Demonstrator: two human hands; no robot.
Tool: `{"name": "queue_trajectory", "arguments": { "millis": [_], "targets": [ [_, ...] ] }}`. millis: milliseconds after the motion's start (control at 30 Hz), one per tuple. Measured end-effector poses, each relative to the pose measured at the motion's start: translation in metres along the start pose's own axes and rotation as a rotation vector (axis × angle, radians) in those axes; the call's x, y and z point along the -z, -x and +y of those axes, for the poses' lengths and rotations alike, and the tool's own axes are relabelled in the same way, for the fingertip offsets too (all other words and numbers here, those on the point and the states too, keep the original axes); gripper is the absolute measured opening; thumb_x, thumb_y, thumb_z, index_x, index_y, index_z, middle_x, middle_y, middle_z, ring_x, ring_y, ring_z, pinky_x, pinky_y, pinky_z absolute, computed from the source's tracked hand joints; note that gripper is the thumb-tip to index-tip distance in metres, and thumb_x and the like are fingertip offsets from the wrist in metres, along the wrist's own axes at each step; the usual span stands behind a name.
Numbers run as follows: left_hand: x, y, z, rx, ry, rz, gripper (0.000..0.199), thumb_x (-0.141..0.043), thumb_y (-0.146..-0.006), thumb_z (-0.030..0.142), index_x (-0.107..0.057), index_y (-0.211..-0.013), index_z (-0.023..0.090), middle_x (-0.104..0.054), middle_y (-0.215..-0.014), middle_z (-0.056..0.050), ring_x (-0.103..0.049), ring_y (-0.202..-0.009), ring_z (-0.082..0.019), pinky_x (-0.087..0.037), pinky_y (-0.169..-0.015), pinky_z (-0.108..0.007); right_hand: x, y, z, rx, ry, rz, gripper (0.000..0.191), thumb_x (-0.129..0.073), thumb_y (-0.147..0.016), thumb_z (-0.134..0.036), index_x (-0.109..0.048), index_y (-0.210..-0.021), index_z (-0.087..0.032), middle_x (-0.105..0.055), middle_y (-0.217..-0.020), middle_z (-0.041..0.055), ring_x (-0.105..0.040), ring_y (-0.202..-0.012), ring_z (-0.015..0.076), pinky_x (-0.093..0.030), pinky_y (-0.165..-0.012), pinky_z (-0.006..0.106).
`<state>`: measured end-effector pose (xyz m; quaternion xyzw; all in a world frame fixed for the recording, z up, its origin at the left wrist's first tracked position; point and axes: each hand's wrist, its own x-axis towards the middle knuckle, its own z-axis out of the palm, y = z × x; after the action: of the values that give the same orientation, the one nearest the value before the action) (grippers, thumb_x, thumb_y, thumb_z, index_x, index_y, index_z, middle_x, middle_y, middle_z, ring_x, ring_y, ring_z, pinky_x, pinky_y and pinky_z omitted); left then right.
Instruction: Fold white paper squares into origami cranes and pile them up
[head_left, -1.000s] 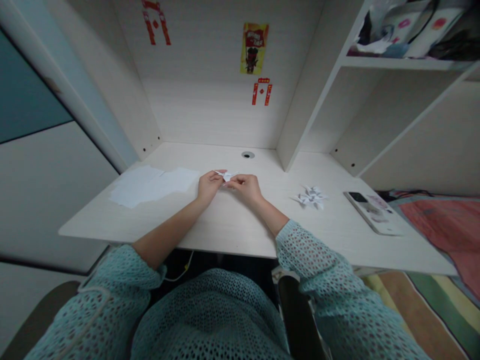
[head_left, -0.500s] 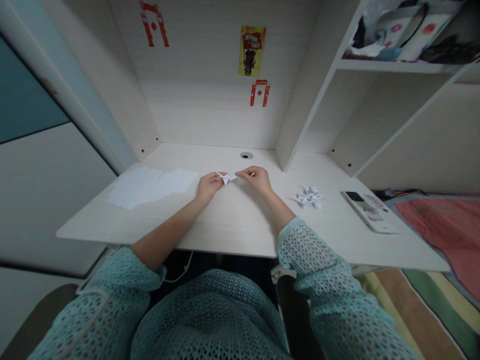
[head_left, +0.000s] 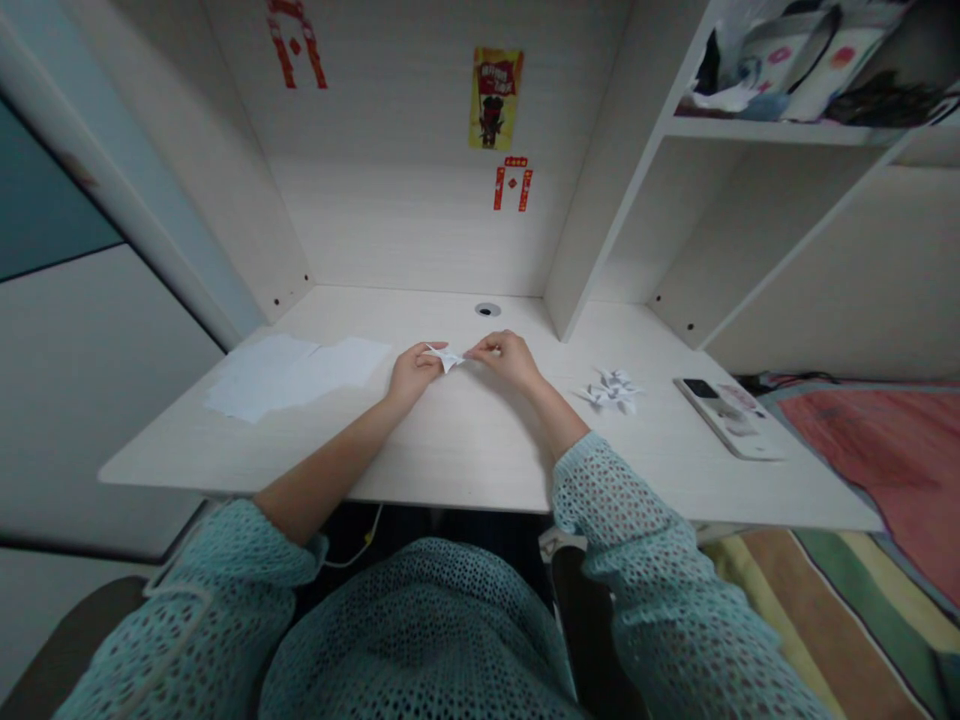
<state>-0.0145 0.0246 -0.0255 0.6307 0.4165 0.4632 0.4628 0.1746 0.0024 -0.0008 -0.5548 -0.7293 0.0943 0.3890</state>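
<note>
A small folded white paper piece with pointed tips is held between my two hands above the middle of the desk. My left hand pinches its left side between thumb and fingers. On the other side, my right hand has thumb and forefinger closed on the right tip. Several white paper sheets lie overlapping on the desk to the left. A cluster of folded white paper pieces rests to the right of my right hand.
The white desk has a round cable hole near its back. A phone lies at the right. An upright panel and a shelf with bags stand behind. Red cloth is at the far right.
The view has shifted slightly, moving the scene a little to the left. My right fingers are slightly nearer the left hand, at the folded paper's right tip.
</note>
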Motion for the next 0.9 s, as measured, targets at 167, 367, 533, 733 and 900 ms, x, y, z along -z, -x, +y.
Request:
{"name": "queue_trajectory", "arguments": {
  "millis": [167, 367, 533, 733, 900],
  "targets": [
    [0.000, 0.002, -0.004, 0.017, 0.011, -0.040, 0.064, -0.075, -0.059, 0.030, -0.053, -0.117, 0.016, -0.070, -0.077, -0.004, -0.065, -0.073, -0.016, -0.048, -0.072, -0.028, 0.044, 0.003, 0.010, 0.078, 0.178, 0.057, 0.022, -0.063, -0.078, -0.042, -0.071, -0.074, -0.021, -0.070, -0.082, 0.0061, -0.055, -0.084, 0.0212, -0.038, -0.078, 0.033],
    [-0.001, 0.001, -0.015, -0.021, -0.018, -0.114, 0.052, -0.074, -0.062, 0.034, -0.058, -0.108, 0.016, -0.070, -0.078, -0.006, -0.067, -0.077, -0.018, -0.049, -0.079, -0.033, 0.118, 0.030, 0.078, 0.028, 0.366, 0.105, 0.031, -0.058, -0.079, -0.049, -0.071, -0.075, -0.022, -0.070, -0.083, 0.0074, -0.055, -0.084, 0.0233, -0.038, -0.081, 0.037],
    [-0.001, 0.002, -0.010, 0.030, 0.017, -0.131, 0.049, -0.076, -0.059, 0.031, -0.061, -0.103, 0.015, -0.070, -0.076, -0.006, -0.066, -0.077, -0.018, -0.049, -0.078, -0.032, 0.141, 0.065, 0.143, -0.049, 0.531, 0.008, 0.031, -0.056, -0.079, -0.048, -0.072, -0.073, -0.022, -0.070, -0.081, 0.0089, -0.057, -0.084, 0.0241, -0.038, -0.079, 0.038],
    [-0.002, 0.004, -0.005, 0.042, 0.011, -0.135, 0.043, -0.076, -0.059, 0.029, -0.063, -0.098, 0.016, -0.070, -0.075, -0.005, -0.066, -0.075, -0.017, -0.049, -0.077, -0.031, 0.156, 0.084, 0.167, -0.019, 0.586, 0.011, 0.026, -0.058, -0.080, -0.044, -0.073, -0.077, -0.024, -0.071, -0.082, 0.0090, -0.059, -0.081, 0.0230, -0.039, -0.079, 0.038],
    [-0.002, 0.004, -0.005, 0.052, 0.044, -0.136, 0.042, -0.076, -0.058, 0.024, -0.063, -0.097, 0.015, -0.070, -0.074, -0.005, -0.066, -0.076, -0.017, -0.049, -0.078, -0.032, 0.158, 0.091, 0.167, -0.066, 0.677, 0.108, 0.028, -0.059, -0.078, -0.047, -0.074, -0.074, -0.024, -0.070, -0.076, 0.0089, -0.060, -0.077, 0.0225, -0.041, -0.071, 0.036]
  ]
}}
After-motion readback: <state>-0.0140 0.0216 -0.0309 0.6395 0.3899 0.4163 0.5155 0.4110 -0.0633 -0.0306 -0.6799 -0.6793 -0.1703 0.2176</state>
